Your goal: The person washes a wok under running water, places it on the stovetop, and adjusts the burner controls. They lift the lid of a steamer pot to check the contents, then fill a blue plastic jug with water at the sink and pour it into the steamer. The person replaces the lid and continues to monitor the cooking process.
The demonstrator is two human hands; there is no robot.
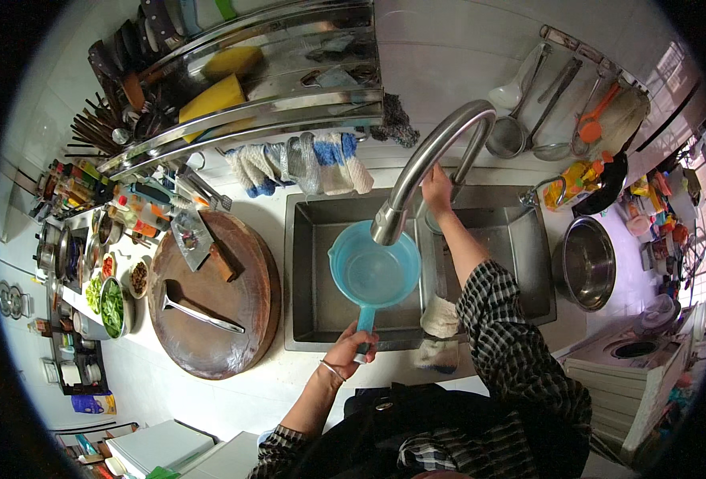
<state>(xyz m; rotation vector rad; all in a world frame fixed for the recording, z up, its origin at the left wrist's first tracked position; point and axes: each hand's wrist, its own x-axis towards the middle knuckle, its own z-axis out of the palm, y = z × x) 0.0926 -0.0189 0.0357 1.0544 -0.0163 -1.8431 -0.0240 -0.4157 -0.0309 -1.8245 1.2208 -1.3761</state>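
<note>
My left hand point(347, 349) grips the handle of a light-blue plastic water dipper point(374, 263). The dipper's bowl is over the left basin of a stainless-steel double sink point(305, 287), below the spout of a tall gooseneck faucet point(409, 182). Whether water lies in the bowl is hard to make out, and no stream shows at the nozzle. My right hand point(437, 190) reaches over the sink to the base of the faucet. Its fingers are partly hidden behind the curved spout, so their grip cannot be seen. A pale cloth point(439, 316) hangs over the sink divider near my right sleeve.
Left of the sink, a thick round wooden chopping board point(209, 353) bears a cleaver point(192, 242) and a metal-handled utensil point(206, 317). Beyond it stands a bowl of chopped greens point(113, 308). A steel basin point(589, 263) sits at right. Towels point(305, 161) hang behind the sink.
</note>
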